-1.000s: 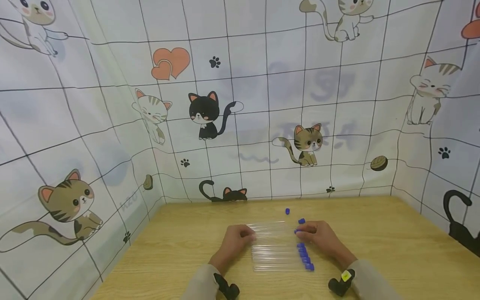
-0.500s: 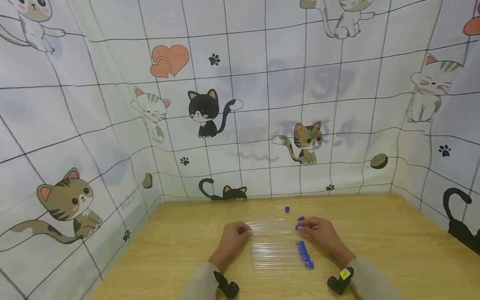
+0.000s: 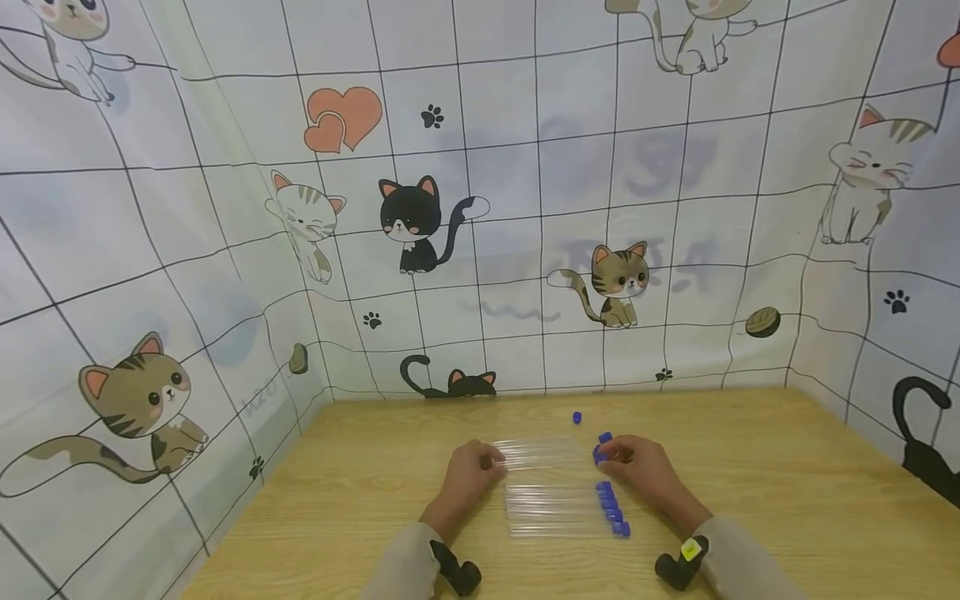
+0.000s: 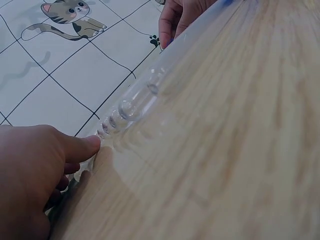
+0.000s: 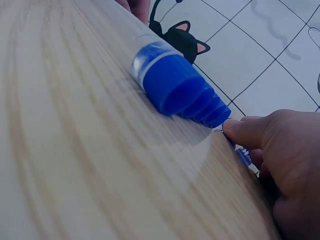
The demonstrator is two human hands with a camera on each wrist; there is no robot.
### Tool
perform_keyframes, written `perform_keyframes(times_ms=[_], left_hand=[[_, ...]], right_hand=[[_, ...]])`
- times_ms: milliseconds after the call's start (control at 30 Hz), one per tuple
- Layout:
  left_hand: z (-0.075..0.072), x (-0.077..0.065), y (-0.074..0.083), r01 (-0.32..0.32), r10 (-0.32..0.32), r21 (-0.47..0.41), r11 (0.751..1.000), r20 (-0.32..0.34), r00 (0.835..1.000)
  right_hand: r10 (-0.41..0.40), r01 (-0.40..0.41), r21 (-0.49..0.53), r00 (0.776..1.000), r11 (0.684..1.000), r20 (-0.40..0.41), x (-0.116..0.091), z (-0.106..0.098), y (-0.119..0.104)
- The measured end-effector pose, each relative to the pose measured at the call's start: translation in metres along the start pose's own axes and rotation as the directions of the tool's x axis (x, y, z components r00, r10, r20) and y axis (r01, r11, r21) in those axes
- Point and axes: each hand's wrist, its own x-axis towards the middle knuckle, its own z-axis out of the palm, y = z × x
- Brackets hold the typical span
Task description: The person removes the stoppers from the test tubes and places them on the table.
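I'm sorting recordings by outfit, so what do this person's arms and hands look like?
The left sleeve and right sleeve are pale beige. The left hand and right hand wear no gloves. At the wrists, the left gadget and right gadget are black and curved; the right one carries a yellow sticker.

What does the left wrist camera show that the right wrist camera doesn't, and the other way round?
Only the left wrist view: the rounded ends of the tubes and a striped cat's face. Only the right wrist view: blue caps seen plainly (the left has just a blue blur at its top) and a black cat's head. Both: left hand, right hand, clear tubes, wooden table and grid-lined backdrop.
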Motion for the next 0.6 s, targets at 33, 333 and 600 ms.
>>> perform_keyframes(times_ms=[33,333,600], left_hand=[[0.000,0.000,0.000,0.005,-0.005,0.001,1.000,0.000,1.000],[-0.001,-0.009,0.003,-0.004,0.004,-0.046,0.999,0.006,1.000],[-0.007,-0.018,0.007,0.022,-0.011,-0.128,0.992,0.089,0.996]], right_hand=[[-0.003,0.003,-0.005,1.000,1.000,-0.008,0.000,0.000,0.000],[0.040,-0.040,0.016,0.999,0.999,0.005,-0.008,-0.001,-0.007],[-0.006,0.000,0.057,0.993,0.998,0.119,-0.013,-0.008,-0.006]])
